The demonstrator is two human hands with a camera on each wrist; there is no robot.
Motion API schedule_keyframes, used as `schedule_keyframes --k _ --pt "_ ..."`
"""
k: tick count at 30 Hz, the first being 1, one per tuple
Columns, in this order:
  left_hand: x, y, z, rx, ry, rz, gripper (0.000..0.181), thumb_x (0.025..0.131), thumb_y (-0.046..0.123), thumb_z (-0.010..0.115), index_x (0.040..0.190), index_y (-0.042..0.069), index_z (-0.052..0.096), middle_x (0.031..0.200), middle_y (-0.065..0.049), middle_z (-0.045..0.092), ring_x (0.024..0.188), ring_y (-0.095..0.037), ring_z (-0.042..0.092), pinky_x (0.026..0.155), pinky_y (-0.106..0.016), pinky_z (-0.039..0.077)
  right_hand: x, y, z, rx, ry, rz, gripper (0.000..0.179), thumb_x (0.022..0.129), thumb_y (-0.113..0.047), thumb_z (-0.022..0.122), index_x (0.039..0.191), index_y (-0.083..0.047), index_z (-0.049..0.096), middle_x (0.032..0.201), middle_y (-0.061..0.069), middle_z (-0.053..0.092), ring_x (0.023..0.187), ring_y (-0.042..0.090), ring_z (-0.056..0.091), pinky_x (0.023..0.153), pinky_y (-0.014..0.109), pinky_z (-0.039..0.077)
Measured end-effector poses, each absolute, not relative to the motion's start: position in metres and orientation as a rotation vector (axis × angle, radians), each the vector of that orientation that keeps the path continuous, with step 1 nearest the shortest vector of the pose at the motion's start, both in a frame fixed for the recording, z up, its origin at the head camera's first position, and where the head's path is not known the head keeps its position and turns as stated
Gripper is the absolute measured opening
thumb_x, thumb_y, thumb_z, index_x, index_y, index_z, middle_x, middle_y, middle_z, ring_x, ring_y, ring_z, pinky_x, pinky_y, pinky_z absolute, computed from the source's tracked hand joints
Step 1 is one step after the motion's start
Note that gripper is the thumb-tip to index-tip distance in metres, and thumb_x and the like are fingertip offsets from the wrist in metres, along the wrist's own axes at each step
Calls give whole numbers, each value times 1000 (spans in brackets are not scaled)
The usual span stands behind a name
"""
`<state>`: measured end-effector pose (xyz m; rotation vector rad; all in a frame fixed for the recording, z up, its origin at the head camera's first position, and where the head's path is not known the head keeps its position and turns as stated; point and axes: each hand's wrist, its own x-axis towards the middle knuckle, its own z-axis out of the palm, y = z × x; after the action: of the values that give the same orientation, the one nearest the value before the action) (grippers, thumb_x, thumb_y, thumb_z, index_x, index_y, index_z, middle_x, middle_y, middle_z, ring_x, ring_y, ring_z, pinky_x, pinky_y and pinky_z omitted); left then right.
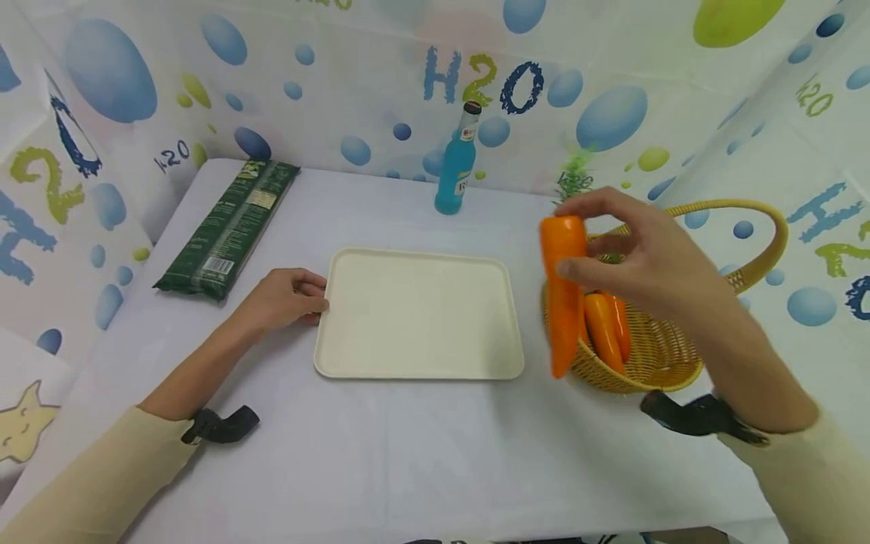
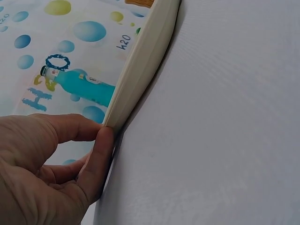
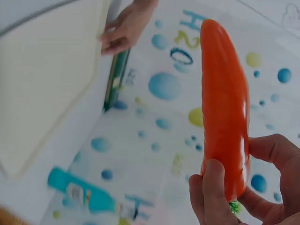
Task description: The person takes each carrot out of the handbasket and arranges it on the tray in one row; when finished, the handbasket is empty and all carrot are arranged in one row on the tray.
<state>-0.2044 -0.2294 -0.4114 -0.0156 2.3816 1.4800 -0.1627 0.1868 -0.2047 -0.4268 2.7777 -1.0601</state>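
An orange carrot [image 1: 563,298] is gripped near its thick end by my right hand [image 1: 628,249], its narrow tip pointing down beside the basket. The right wrist view shows the fingers and thumb around the carrot [image 3: 225,108], with a bit of green top below. A cream rectangular tray [image 1: 420,317] lies on the table. At the tray's left edge is my left hand [image 1: 285,298]; up close in the left wrist view, thumb and finger pinch the tray's rim [image 2: 140,70].
Right of the tray stands a yellow wicker basket [image 1: 662,355] with a tall handle and orange carrots [image 1: 605,329] inside. A blue bottle [image 1: 457,162] stands upright behind the tray. At the back left lies a long dark green package [image 1: 227,230].
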Motion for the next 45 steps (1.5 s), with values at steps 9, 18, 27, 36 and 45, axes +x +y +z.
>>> schedule_keyframes --k 9,18,27,36,45 --pt "-203 -232 -412 -6 2375 1481 46 94 7 66 134 -8 50 108 -20 59 85 -23 67 74 -30 59 -212 70 -265 -667 2376 -1259 41 89 -20 74 126 -20 57 119 2 54 87 23 67 68 35 60" --pt "-204 -229 -412 -13 2384 1485 43 94 7 66 131 -8 52 108 -21 61 84 -23 67 74 -29 59 -256 -9 -347 -599 2433 -1094 42 88 -22 76 124 -15 57 114 5 56 86 20 63 60 26 59" --pt "-205 -224 -413 1 2378 1495 41 94 5 65 131 -9 52 108 -21 61 85 -22 66 74 -28 59 -270 -32 -383 -588 2573 -943 40 87 -29 75 121 -14 60 103 3 60 85 17 57 60 20 54" --pt "-206 -227 -413 16 2386 1491 40 95 4 63 131 -10 51 109 -22 59 86 -23 66 74 -29 59 -271 -37 -390 -678 2628 -896 46 87 -37 75 123 -12 61 100 1 61 84 16 56 64 21 50" --pt "-205 -227 -414 3 2381 1501 39 95 4 63 130 -9 52 108 -22 59 87 -25 66 74 -30 59 -262 -33 -390 -703 2617 -901 52 90 -39 72 134 -16 58 110 5 54 84 15 56 63 20 52"
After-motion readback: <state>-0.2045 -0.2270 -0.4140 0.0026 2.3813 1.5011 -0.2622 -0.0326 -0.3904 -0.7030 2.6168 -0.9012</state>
